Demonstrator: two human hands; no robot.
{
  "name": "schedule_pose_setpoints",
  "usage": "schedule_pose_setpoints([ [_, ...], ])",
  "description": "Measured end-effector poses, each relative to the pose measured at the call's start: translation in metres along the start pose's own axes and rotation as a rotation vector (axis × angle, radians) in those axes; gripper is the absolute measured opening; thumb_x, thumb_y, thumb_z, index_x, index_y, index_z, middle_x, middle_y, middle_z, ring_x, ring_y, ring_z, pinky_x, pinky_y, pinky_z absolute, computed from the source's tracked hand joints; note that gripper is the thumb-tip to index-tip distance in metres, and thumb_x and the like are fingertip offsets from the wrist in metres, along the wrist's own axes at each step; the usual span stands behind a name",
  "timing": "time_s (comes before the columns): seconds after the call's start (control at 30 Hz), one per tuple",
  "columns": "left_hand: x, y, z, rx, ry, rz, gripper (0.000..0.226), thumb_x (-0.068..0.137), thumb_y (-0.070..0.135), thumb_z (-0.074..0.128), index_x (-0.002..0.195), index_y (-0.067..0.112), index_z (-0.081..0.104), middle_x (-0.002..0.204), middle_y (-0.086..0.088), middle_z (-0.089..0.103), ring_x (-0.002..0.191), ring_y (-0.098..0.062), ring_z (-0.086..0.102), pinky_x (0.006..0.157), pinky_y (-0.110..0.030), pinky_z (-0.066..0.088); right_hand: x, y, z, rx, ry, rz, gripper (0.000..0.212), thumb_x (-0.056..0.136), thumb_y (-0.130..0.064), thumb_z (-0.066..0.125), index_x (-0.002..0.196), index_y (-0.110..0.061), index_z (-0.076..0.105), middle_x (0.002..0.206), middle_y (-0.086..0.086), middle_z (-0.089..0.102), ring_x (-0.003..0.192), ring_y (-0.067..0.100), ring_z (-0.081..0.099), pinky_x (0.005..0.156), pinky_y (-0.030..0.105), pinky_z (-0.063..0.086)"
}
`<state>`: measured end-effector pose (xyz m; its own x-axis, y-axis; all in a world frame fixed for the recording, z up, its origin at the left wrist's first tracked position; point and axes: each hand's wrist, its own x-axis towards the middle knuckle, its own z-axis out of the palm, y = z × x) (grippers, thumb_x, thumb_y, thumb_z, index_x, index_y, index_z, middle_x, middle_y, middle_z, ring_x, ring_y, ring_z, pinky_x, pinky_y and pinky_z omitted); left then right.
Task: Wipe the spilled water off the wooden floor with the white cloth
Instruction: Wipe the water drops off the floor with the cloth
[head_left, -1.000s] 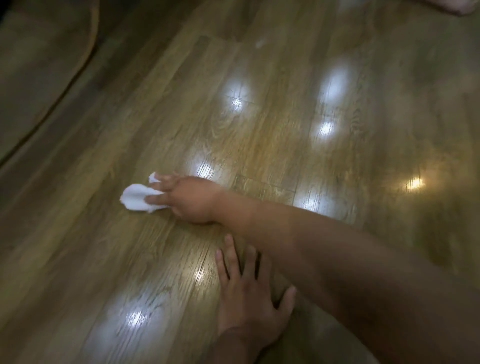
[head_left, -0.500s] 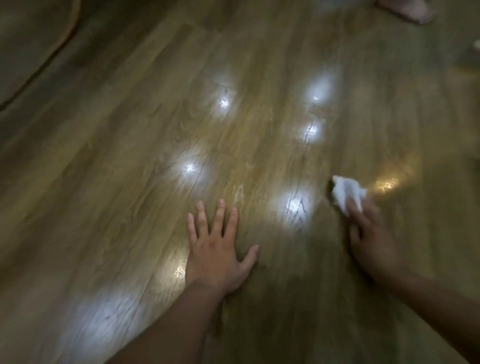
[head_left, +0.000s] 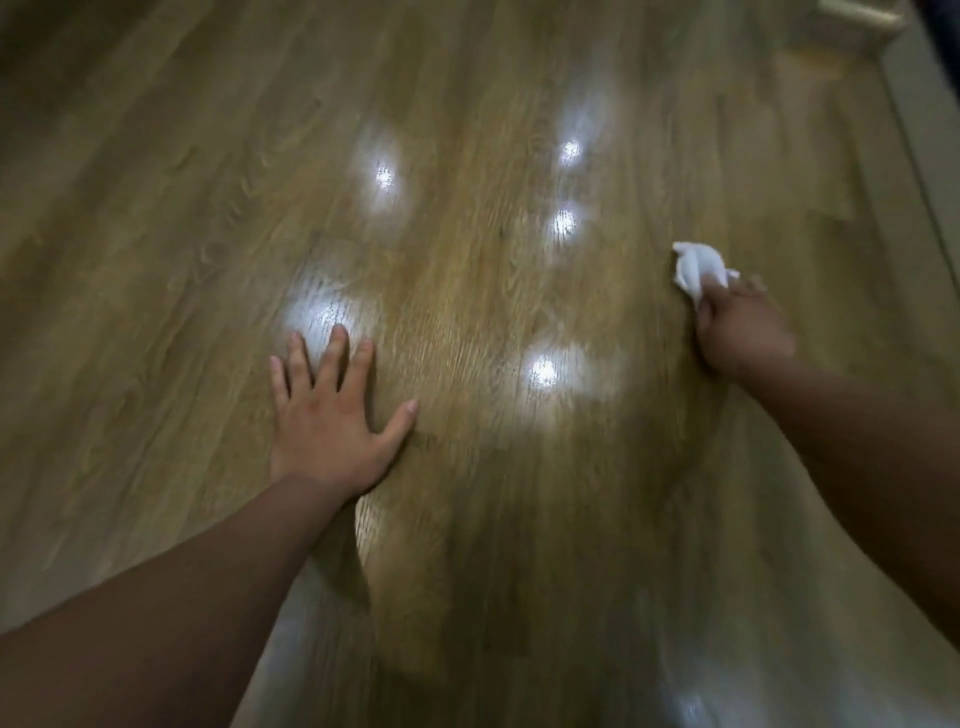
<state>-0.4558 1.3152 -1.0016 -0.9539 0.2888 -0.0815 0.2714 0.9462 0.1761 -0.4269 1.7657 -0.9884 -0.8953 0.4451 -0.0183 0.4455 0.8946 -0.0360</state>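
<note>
The left hand lies flat on the floor at centre-left, palm down. Its fingers are straight and slightly spread, pointing to the far side, and its thumb is splayed out to the right; it holds nothing. Its forearm runs back to the near left corner, straight at the wrist. The right hand is out at the right, farther off than the left and well apart from it, with its back turned up and its forearm slanting in from the near right edge. It grips the cloth, a small crumpled white wad that sticks out from its far-left side. The fingers look curled over the wad, though motion blur softens them, and how they lie cannot be made out finely. The cloth sits low at the floor; whether it touches the boards cannot be told. Bright spots of glare dot the planks between and beyond the two hands, one just past the left fingertips. A pale skirting edges the floor at the far right.
</note>
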Motion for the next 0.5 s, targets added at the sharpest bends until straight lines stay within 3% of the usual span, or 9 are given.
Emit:
schedule_pose_setpoints([
  [0.07, -0.001, 0.000, 0.001, -0.003, -0.004, 0.005, 0.087, 0.087, 0.078, 0.023, 0.157, 0.026, 0.020, 0.166, -0.005, 0.010, 0.151, -0.037, -0.008, 0.121, -0.052, -0.006, -0.009, -0.028, -0.003, 0.129, 0.027, 0.147, 0.047, 0.090, -0.022, 0.032, 0.132, -0.007, 0.047, 0.138, 0.026, 0.046, 0.123, 0.044, 0.046, 0.098, 0.045, 0.042],
  [0.17, -0.002, -0.004, 0.001, -0.044, -0.011, 0.028, 0.078, 0.092, 0.070, 0.031, 0.155, 0.025, 0.024, 0.165, -0.006, 0.012, 0.151, -0.038, -0.006, 0.122, -0.052, -0.006, -0.080, -0.078, 0.002, 0.208, 0.043, 0.000, 0.055, 0.088, -0.021, 0.032, 0.142, -0.016, 0.042, 0.145, 0.019, 0.042, 0.124, 0.040, 0.045, 0.096, 0.045, 0.042],
  [0.23, -0.003, -0.006, 0.000, -0.098, -0.009, 0.039, 0.075, 0.092, 0.067, 0.030, 0.154, 0.024, 0.029, 0.165, -0.006, 0.015, 0.151, -0.038, -0.004, 0.122, -0.052, -0.006, -0.161, -0.098, 0.003, 0.214, -0.098, -0.325, 0.058, 0.091, -0.027, 0.037, 0.148, -0.028, 0.035, 0.159, 0.008, 0.028, 0.140, 0.033, 0.032, 0.104, 0.050, 0.036],
  [0.33, -0.002, -0.008, -0.001, -0.166, 0.013, 0.032, 0.074, 0.090, 0.066, 0.027, 0.150, 0.023, 0.038, 0.163, -0.004, 0.021, 0.151, -0.036, 0.000, 0.122, -0.050, -0.005, -0.235, -0.087, 0.002, 0.150, -0.292, -1.184, 0.048, 0.097, -0.022, 0.053, 0.144, -0.020, 0.043, 0.156, 0.011, 0.034, 0.145, 0.033, 0.028, 0.112, 0.054, 0.034],
  [0.37, -0.002, -0.009, -0.002, -0.186, 0.015, 0.034, 0.074, 0.090, 0.065, 0.026, 0.149, 0.023, 0.040, 0.163, -0.003, 0.022, 0.152, -0.035, 0.000, 0.122, -0.049, -0.006, -0.221, -0.072, -0.001, 0.090, -0.299, -1.341, 0.047, 0.098, -0.024, 0.053, 0.144, -0.019, 0.044, 0.155, 0.011, 0.035, 0.145, 0.033, 0.029, 0.113, 0.052, 0.033],
  [0.4, -0.003, -0.010, -0.002, -0.203, 0.021, 0.037, 0.073, 0.090, 0.064, 0.026, 0.149, 0.023, 0.041, 0.163, -0.003, 0.023, 0.152, -0.034, 0.001, 0.122, -0.049, -0.006, -0.195, -0.059, -0.002, 0.014, -0.270, -1.352, 0.050, 0.098, -0.031, 0.051, 0.146, -0.022, 0.041, 0.156, 0.009, 0.032, 0.146, 0.032, 0.028, 0.114, 0.050, 0.033],
  [0.43, -0.003, -0.010, -0.002, -0.215, 0.030, 0.039, 0.072, 0.091, 0.063, 0.027, 0.148, 0.022, 0.042, 0.162, -0.003, 0.025, 0.152, -0.033, 0.001, 0.122, -0.049, -0.005, -0.163, -0.045, -0.001, -0.043, -0.230, -1.222, 0.054, 0.097, -0.040, 0.045, 0.149, -0.027, 0.035, 0.159, 0.007, 0.028, 0.146, 0.031, 0.026, 0.114, 0.049, 0.033],
  [0.5, -0.002, -0.008, -0.001, -0.218, 0.049, 0.041, 0.070, 0.092, 0.061, 0.029, 0.147, 0.021, 0.043, 0.161, -0.004, 0.027, 0.152, -0.034, 0.003, 0.122, -0.049, -0.004, -0.099, -0.023, -0.005, -0.117, -0.159, -0.720, 0.058, 0.094, -0.047, 0.027, 0.148, -0.028, 0.034, 0.158, 0.010, 0.031, 0.142, 0.036, 0.031, 0.107, 0.052, 0.039],
])
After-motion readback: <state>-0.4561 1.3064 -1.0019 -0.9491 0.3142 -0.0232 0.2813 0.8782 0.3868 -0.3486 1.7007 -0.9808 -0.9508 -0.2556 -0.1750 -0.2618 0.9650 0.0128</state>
